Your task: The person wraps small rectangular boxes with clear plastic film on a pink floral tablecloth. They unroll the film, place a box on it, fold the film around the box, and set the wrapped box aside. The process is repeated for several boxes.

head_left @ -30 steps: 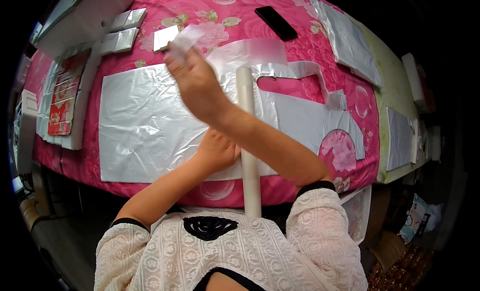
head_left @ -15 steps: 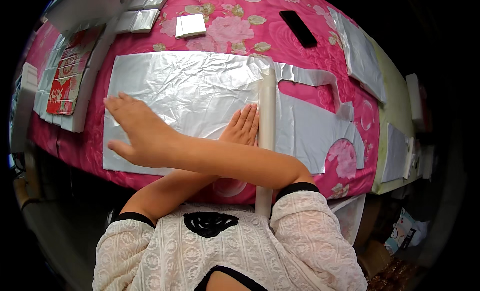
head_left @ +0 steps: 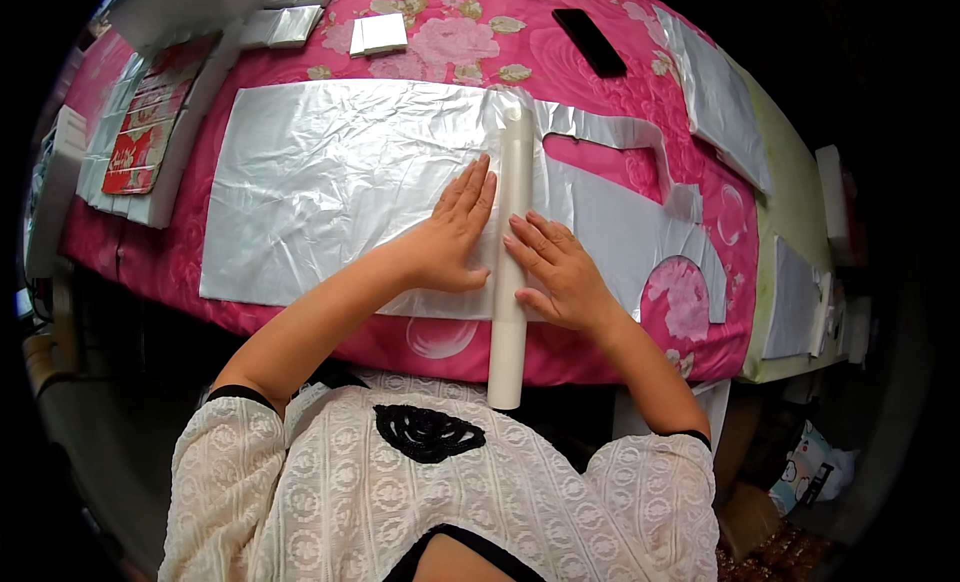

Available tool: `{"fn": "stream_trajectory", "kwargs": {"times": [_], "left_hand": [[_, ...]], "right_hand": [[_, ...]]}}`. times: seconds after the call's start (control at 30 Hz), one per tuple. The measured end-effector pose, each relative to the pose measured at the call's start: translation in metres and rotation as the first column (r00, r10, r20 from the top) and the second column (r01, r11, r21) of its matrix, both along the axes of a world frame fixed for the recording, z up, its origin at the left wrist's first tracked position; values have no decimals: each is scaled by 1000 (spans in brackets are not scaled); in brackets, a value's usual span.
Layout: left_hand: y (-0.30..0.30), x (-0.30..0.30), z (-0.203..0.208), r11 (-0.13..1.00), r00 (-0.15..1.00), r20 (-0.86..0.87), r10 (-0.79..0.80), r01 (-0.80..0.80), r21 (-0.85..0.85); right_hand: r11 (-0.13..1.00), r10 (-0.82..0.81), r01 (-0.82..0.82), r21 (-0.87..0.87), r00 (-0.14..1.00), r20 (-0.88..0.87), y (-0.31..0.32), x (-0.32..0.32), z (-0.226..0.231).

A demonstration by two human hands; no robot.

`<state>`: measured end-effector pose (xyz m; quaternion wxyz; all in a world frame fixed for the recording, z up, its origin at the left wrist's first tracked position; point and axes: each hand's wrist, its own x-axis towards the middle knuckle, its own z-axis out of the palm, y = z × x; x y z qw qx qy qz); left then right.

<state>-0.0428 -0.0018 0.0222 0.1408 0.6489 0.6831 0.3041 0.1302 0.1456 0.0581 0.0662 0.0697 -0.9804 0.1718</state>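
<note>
A silvery-white plastic bag [head_left: 300, 192] with cut-out handles on its right end lies flat and wrinkled on the table. Across it rests a pale cream tube [head_left: 508, 357], its near end sticking out past the table edge. My left hand [head_left: 455, 227] lies on the bag just left of the tube, fingers stretched out. On the tube's right side, my right hand [head_left: 556, 267] touches it with the fingertips, fingers extended and the palm over the bag.
A pink flowered cloth [head_left: 440, 342] covers the table. A black phone [head_left: 590, 42] lies at the back, left of a stack of silvery bags [head_left: 715, 102]. Small white packets [head_left: 379, 34] sit at the far side. A white box with a red packet [head_left: 140, 147] stands at left.
My right arm was crossed over the left, its hand above the bag's left part; it has swung back right to the tube. My left hand has shifted slightly left and away from me.
</note>
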Motion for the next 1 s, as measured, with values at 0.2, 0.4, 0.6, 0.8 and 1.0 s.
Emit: {"fn": "stream_trajectory", "kwargs": {"times": [0.2,0.4,0.6,0.8,1.0], "left_hand": [[-65,-39,36,957,976,23,218,-218,192],[-180,-58,30,847,756,471,454,-530,34],[-281,-36,30,698,499,603,622,-702,-138],[-297,-16,30,680,499,591,634,-723,-120],[-282,-7,33,552,530,155,834,-803,-226]], "right_hand": [[996,87,-89,-13,993,-80,-39,-47,-16],[658,487,-550,-515,832,-266,-141,-123,16],[909,318,-364,-203,920,-227,-100,-155,-3],[876,481,-482,33,864,-149,-141,-230,-21],[894,445,-444,57,895,-6,-230,-300,-17]]}}
